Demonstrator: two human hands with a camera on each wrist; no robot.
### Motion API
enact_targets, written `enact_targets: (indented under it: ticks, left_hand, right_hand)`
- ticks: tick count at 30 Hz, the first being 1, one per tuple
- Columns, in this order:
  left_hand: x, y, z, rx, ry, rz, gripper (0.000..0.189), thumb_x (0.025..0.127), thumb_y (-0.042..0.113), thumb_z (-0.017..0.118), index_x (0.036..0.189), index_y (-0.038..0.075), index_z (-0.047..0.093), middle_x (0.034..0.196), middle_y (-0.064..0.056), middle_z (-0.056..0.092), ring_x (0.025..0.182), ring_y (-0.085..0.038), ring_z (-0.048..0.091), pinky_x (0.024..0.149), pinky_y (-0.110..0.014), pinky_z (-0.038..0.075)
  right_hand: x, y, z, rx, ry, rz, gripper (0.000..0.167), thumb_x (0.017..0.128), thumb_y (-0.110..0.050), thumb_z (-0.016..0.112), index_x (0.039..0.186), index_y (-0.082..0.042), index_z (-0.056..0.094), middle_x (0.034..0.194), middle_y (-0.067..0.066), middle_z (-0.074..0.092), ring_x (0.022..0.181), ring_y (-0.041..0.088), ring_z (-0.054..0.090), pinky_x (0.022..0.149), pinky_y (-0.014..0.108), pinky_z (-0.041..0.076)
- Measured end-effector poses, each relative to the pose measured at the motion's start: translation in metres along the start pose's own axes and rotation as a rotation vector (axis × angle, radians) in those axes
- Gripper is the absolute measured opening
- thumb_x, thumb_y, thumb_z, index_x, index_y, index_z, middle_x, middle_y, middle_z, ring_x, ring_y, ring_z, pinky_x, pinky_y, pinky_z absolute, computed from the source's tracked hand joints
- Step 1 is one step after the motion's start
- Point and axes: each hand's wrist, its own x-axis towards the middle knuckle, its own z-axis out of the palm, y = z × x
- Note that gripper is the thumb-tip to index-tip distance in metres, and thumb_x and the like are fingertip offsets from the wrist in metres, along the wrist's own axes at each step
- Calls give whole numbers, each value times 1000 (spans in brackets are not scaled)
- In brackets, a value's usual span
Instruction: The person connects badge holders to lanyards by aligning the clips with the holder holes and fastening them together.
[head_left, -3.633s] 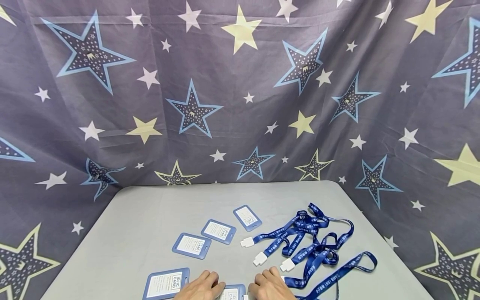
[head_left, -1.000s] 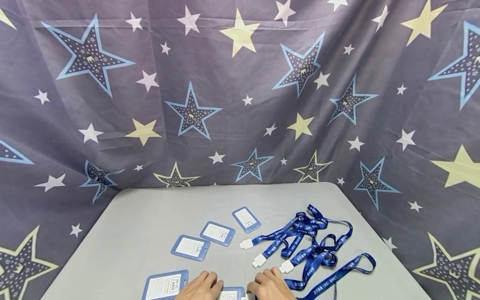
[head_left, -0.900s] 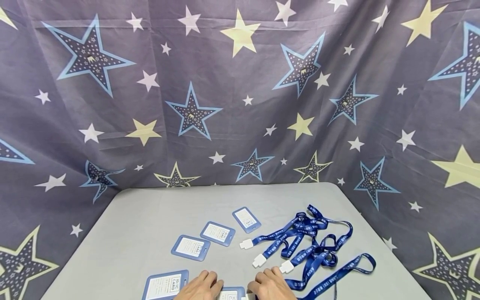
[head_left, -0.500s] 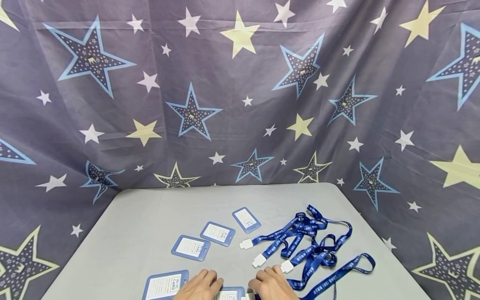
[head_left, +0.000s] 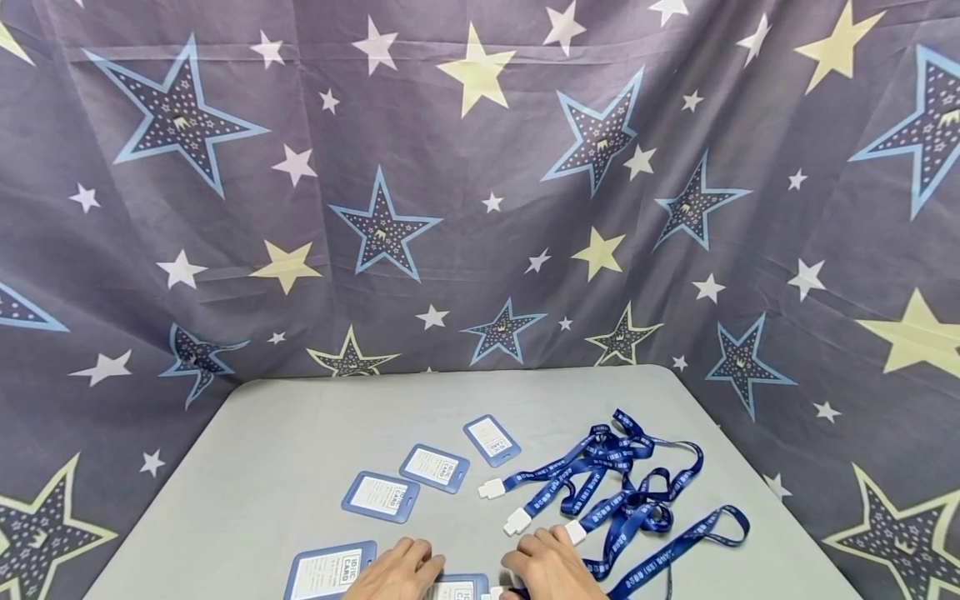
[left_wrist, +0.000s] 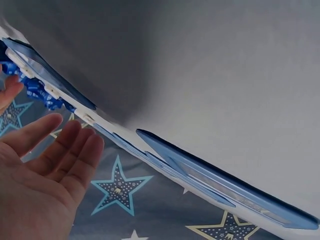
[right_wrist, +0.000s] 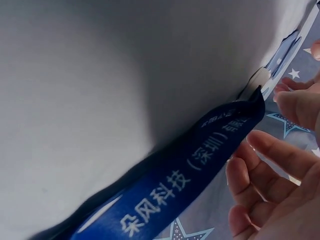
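Observation:
Between the two hands lies a blue badge holder [head_left: 457,587] with a white insert, at the bottom edge of the head view. A white lanyard clip [head_left: 492,593] meets its right end; whether it is fastened is too small to tell. My left hand [head_left: 396,572] is at the holder's left; in the left wrist view its fingers [left_wrist: 75,150] are extended and hold nothing. My right hand [head_left: 553,567] hovers by the blue lanyard [right_wrist: 175,175] of that clip, fingers [right_wrist: 272,150] loosely bent and apart from the strap.
Several blue badge holders [head_left: 378,496] lie on the left and middle of the grey table [head_left: 247,467]. A tangle of blue lanyards [head_left: 630,475] with white clips [head_left: 517,522] spreads on the right. A star-patterned cloth [head_left: 450,167] hangs behind.
My right hand has shifted slightly right and up, its fingers coming away from the clip. My left hand has drawn a little left. The holder between them stays nearly in place.

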Motion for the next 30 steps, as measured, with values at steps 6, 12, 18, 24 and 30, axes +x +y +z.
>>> enact_targets:
  ticks: [6, 12, 18, 24, 30]
  left_hand:
    - [0, 1, -5, -32, -60, -33, 86, 86, 81, 55, 124, 5, 69, 113, -3, 61, 101, -16, 57, 82, -35, 57]
    - [-3, -2, -6, -11, -24, -34, 87, 87, 81, 53, 126, 5, 68, 115, -3, 60, 104, -18, 57, 82, -39, 57]
    - [-7, -7, -3, 20, 44, 10, 84, 89, 80, 52, 123, 5, 70, 111, -3, 60, 100, -17, 58, 78, -36, 57]
    - [-10, -9, -1, 31, 75, 24, 83, 89, 79, 51, 121, 5, 71, 111, -3, 61, 100, -18, 59, 79, -35, 58]
    - [-13, -10, -1, 50, 90, 25, 80, 91, 77, 52, 120, 6, 71, 110, -3, 62, 100, -18, 60, 80, -36, 58]
  right_hand:
    - [-1, 4, -2, -23, 13, -7, 24, 89, -44, 73, 93, -20, 75, 85, -14, 60, 75, 2, 46, 67, 21, 29]
    - [-2, 7, -8, 18, -13, 31, 27, 88, -39, 74, 102, -16, 77, 95, -9, 69, 83, 5, 55, 72, 27, 36]
    - [-4, 11, -15, 75, -73, 106, 32, 90, -38, 74, 109, -12, 77, 105, -5, 72, 95, 10, 61, 82, 38, 44]
    - [-6, 14, -18, 30, -71, 124, 32, 89, -37, 75, 109, -13, 77, 103, -6, 72, 96, 12, 62, 84, 39, 45]
    - [-5, 17, -28, 85, -172, 220, 37, 92, -41, 74, 115, -13, 75, 107, -6, 71, 100, 14, 61, 84, 39, 44]
